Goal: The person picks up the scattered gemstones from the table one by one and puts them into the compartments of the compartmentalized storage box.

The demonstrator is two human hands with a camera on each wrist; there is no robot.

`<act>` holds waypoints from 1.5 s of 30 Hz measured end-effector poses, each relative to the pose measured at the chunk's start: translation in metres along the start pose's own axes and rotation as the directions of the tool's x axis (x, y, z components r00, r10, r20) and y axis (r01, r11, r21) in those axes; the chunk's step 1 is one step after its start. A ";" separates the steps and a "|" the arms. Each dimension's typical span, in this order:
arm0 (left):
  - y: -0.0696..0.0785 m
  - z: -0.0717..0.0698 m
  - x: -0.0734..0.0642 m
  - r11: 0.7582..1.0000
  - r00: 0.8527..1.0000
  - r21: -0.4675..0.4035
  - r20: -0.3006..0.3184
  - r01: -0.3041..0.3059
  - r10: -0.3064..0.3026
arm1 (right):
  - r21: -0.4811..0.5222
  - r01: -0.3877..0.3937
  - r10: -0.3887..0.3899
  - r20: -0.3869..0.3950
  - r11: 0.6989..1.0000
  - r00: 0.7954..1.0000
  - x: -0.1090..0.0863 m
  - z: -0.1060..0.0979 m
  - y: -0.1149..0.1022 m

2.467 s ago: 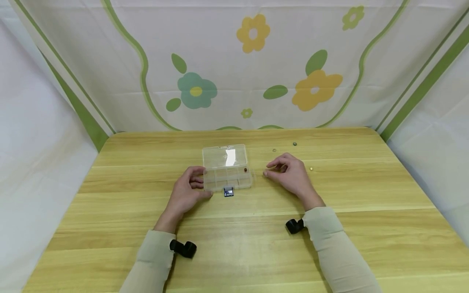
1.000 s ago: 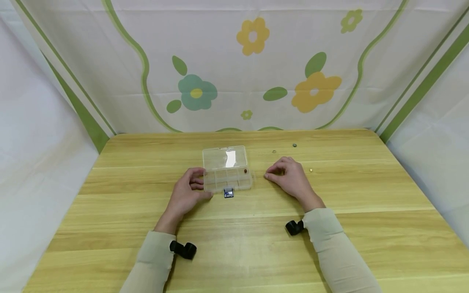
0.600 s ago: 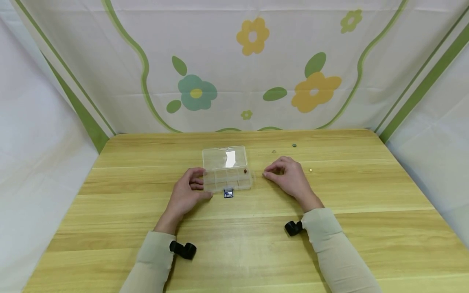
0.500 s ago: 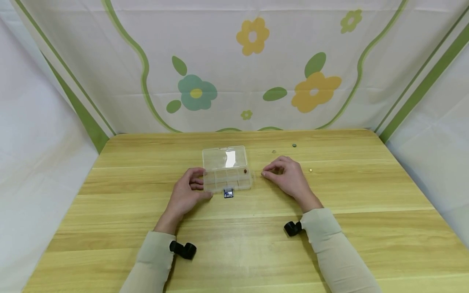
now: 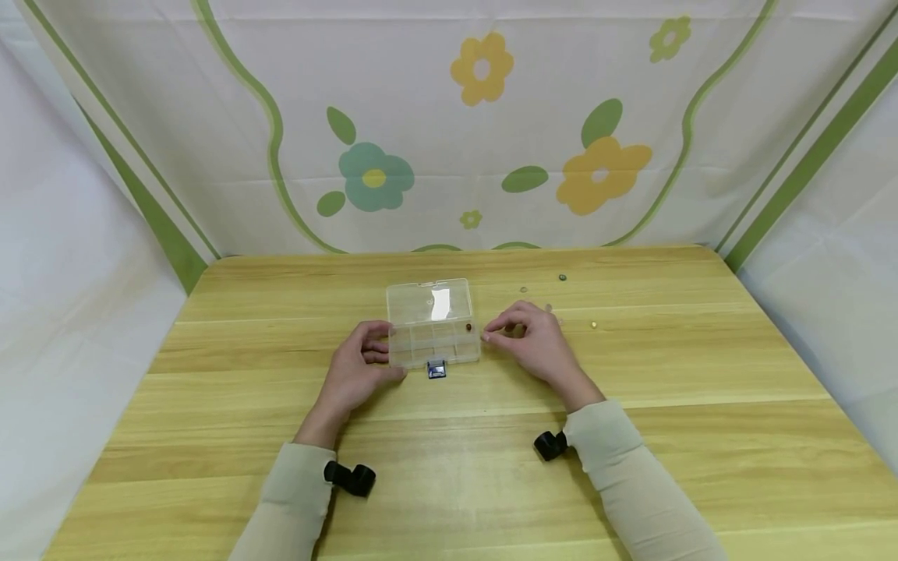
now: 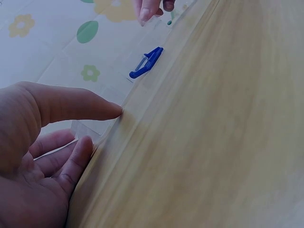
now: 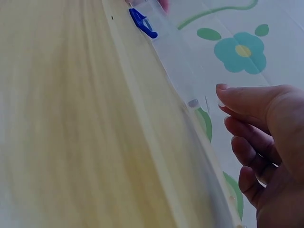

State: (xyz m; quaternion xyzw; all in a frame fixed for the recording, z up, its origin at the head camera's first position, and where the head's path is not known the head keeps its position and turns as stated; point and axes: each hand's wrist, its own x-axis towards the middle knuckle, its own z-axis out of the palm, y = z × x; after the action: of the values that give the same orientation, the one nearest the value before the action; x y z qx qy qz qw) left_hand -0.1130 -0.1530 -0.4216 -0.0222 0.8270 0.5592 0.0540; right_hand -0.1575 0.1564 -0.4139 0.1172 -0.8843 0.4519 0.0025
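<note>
An open clear plastic compartment box [image 5: 459, 359] sits mid-table, its lid [image 5: 412, 302] tilted back and its blue latch [image 5: 436, 369] hanging at the front. One dark red bead [image 5: 468, 327] lies in the back right compartment. My left hand [image 5: 356, 366] grips the box's left end, thumb at the front edge, fingers behind. Close to the right end, my right hand [image 5: 532, 343] pinches a tiny pale piece [image 7: 220, 102] between thumb and index finger; its kind is too small to make out. The other fingers of that hand are curled in the right wrist view.
Right of the box lie several tiny pieces: a gold one [image 5: 594, 324], a dark greenish one [image 5: 562, 277], a pale ring-like one [image 5: 523, 290] and a clear one [image 5: 549, 308]. A flowered white curtain [image 5: 281, 210] stands at the table's back edge.
The right thumb and index finger have closed together, and the right hand has moved left to the box's right end, uncovering small clear pieces behind it. The left hand and box stay put.
</note>
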 end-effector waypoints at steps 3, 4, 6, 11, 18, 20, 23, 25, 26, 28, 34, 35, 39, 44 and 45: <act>0.000 0.000 0.000 1.000 1.000 0.001 0.000 -0.002 0.002 | 0.000 -0.002 0.002 0.011 1.000 1.000 -0.001 0.002 -0.002; 0.000 0.000 0.000 1.000 1.000 0.001 0.000 -0.002 0.002 | 0.002 -0.004 0.004 0.016 1.000 1.000 -0.001 0.003 -0.002; 0.000 0.000 0.000 1.000 1.000 0.001 -0.001 -0.003 0.003 | 0.008 -0.008 0.008 0.025 1.000 1.000 -0.001 0.004 -0.003; 0.000 0.000 0.000 1.000 1.000 0.000 -0.002 0.002 -0.002 | 0.015 -0.021 0.021 0.056 1.000 0.998 -0.003 0.008 -0.008; 0.001 0.000 0.000 1.000 1.000 -0.002 -0.001 0.004 -0.004 | 0.024 -0.007 0.005 0.081 1.000 0.997 -0.005 0.013 -0.009; 0.000 0.000 0.000 1.000 1.000 0.001 -0.001 0.003 -0.003 | 0.027 -0.003 0.001 0.081 1.000 0.997 -0.005 0.013 -0.008; 0.000 0.000 0.000 1.000 1.000 0.003 -0.001 0.002 -0.002 | 0.030 -0.001 -0.001 0.079 1.000 0.997 -0.005 0.014 -0.008; 0.000 0.000 0.000 1.000 1.000 0.001 -0.001 0.000 0.000 | 0.030 -0.003 0.000 0.078 1.000 0.997 -0.005 0.014 -0.007; 0.000 0.000 0.000 1.000 1.000 0.001 -0.001 -0.001 0.001 | 0.030 -0.004 0.001 0.077 1.000 0.997 -0.004 0.014 -0.007; 0.000 0.000 0.000 1.000 1.000 0.001 -0.002 -0.001 0.001 | 0.029 -0.006 0.003 0.077 1.000 0.997 -0.004 0.014 -0.007; 0.000 0.000 0.000 1.000 1.000 0.004 -0.002 0.000 0.000 | 0.028 -0.004 0.002 0.077 1.000 0.997 -0.004 0.014 -0.007; 0.000 0.000 0.000 1.000 1.000 0.004 -0.002 -0.001 0.001 | 0.027 -0.003 0.001 0.076 1.000 0.997 -0.004 0.013 -0.007; 0.000 0.000 0.000 1.000 1.000 0.002 -0.002 -0.002 0.002 | 0.026 -0.003 0.001 0.077 1.000 0.997 -0.004 0.013 -0.007; 0.000 0.000 0.000 1.000 1.000 -0.002 -0.003 0.001 -0.001 | 0.027 -0.007 0.005 0.079 1.000 0.997 -0.004 0.013 -0.007; 0.000 0.000 0.000 1.000 1.000 -0.001 -0.003 0.002 -0.002 | 0.026 -0.007 0.005 0.079 1.000 0.997 -0.004 0.013 -0.007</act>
State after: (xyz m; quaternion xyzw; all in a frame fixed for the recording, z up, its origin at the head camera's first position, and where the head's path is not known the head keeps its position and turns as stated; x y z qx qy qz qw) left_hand -0.1129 -0.1529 -0.4217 -0.0241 0.8267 0.5595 0.0533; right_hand -0.1507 0.1434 -0.4165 0.1322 -0.8780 0.4586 -0.0356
